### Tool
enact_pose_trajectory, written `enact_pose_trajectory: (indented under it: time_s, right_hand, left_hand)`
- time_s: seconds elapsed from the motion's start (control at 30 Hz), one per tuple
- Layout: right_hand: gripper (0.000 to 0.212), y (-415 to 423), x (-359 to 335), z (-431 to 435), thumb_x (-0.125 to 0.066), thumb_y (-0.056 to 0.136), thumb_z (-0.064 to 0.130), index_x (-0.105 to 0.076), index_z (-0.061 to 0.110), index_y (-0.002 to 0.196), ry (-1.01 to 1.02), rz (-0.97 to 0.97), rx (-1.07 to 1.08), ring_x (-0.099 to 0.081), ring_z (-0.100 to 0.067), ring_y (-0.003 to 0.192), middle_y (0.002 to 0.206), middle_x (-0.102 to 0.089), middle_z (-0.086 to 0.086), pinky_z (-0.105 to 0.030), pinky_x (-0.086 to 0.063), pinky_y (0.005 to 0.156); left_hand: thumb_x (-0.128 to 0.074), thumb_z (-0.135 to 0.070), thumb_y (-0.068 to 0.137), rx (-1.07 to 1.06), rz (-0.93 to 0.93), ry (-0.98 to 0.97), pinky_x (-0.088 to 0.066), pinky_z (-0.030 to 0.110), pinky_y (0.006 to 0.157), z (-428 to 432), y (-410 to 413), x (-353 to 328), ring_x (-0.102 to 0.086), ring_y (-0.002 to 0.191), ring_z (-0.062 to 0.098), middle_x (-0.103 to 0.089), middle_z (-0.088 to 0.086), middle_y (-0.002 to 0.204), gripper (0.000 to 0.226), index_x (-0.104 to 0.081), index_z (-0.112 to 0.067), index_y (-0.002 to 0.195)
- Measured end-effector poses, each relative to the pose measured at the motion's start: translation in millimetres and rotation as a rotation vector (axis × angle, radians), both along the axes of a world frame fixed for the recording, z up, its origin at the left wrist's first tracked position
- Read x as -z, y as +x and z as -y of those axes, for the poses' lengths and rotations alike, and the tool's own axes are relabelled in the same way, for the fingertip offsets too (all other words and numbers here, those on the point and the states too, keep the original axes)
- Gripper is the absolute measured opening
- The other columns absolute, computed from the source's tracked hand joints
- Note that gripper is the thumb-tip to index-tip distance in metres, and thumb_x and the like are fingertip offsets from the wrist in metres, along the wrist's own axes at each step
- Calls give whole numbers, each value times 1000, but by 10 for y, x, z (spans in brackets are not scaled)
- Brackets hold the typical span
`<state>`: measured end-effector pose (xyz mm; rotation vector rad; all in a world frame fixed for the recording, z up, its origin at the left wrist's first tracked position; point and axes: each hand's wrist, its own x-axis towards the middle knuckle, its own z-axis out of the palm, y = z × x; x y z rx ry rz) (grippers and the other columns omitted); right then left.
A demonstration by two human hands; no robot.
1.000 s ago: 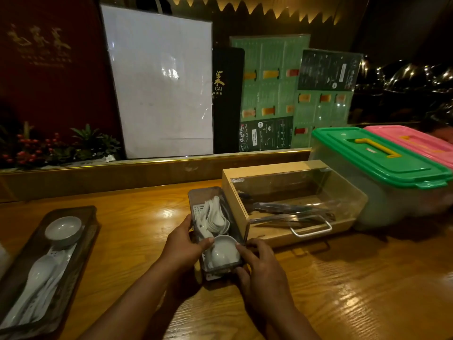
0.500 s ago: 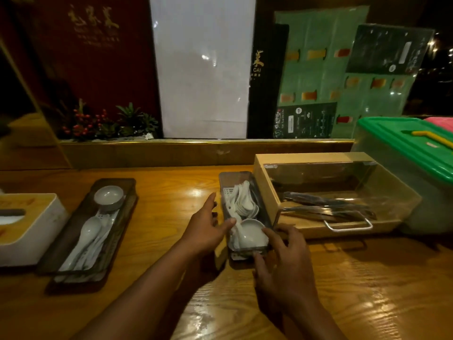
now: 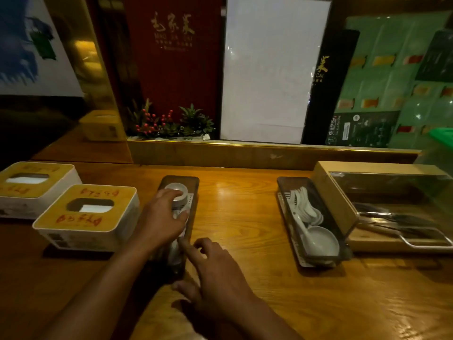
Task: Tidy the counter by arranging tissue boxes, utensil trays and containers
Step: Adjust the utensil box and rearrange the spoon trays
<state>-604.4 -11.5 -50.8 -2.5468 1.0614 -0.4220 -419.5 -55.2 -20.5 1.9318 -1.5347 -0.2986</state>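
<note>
A dark utensil tray (image 3: 193, 185) with a small white bowl (image 3: 180, 190) and spoons lies at centre-left on the wooden counter (image 3: 240, 217). My left hand (image 3: 159, 217) rests over it, fingers on the bowl and thumb at the tray's right rim. My right hand (image 3: 215, 273) is spread beside the tray, its index finger touching the right edge. A second tray (image 3: 284, 185) with white spoons (image 3: 306, 209) and a bowl (image 3: 321, 239) sits against a wooden cutlery box (image 3: 343, 168) with a clear lid. Two yellow-topped tissue boxes (image 3: 56, 212) (image 3: 27, 190) stand on the left.
A raised wooden ledge (image 3: 245, 153) runs along the back, with a small plant (image 3: 171, 123) and upright menus behind it. A green-lidded container (image 3: 443, 133) shows at the far right edge. Bare counter lies between the two trays.
Both hands left the right tray beside the cutlery box and moved left onto the other tray. The view swung left, bringing both tissue boxes into sight.
</note>
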Motion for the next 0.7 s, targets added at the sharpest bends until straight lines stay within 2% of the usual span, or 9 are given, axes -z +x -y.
enact_pose_trajectory:
  time_s: [0.07, 0.23, 0.37, 0.5, 0.6, 0.7]
  right_hand:
    - [86, 251, 8, -27, -59, 83, 69, -15, 44, 153, 16, 5, 34, -42, -31, 124, 146, -35, -9, -44, -42, 97]
    - [80, 379, 92, -17, -57, 77, 75, -36, 40, 145, -68, -32, 198, -47, -31, 122, 138, -47, -9, -45, -45, 91]
    - [74, 198, 94, -27, -57, 75, 69, -43, 40, 143, 8, 22, 360, -48, -29, 125, 143, -47, -6, -44, -46, 94]
    - [68, -141, 174, -32, -59, 73, 57, -47, 43, 137, -30, 18, 497, -54, -28, 118, 136, -54, -4, -42, -49, 90]
    - [67, -413, 159, -40, -58, 71, 58, -51, 43, 136, -41, 4, 583, -51, -27, 122, 137, -54, -4, -41, -46, 92]
    - [66, -707, 147, -48, -61, 72, 59, -52, 43, 136, -64, -17, 626, -44, -28, 133, 146, -46, -5, -44, -43, 100]
  left_hand:
    - [-76, -32, 86, -13, 5, 30, -48, 39, 100, -4, 203, 67, -55, 127, 26, -52, 5, 147, 61, -54, -21, 142]
    - [-77, -41, 85, 6, -70, 44, -44, 43, 106, 75, 413, 188, -51, 133, 27, -52, 6, 149, 73, -46, -24, 149]
    - [-79, -26, 86, -1, -349, 73, -45, 44, 104, 186, 317, 237, -51, 135, 31, -52, 6, 151, 78, -38, -26, 152]
    - [-82, -14, 82, 30, -641, 118, -48, 56, 104, 301, 80, 370, -52, 135, 34, -48, 10, 153, 92, -29, -26, 156]
    - [-84, -12, 79, 103, -759, 153, -51, 56, 101, 361, -205, 445, -54, 132, 29, -53, 7, 149, 88, -38, -25, 153]
    - [-86, -14, 78, 182, -815, 162, -53, 55, 99, 437, -480, 497, -56, 130, 25, -56, 4, 147, 83, -46, -25, 149]
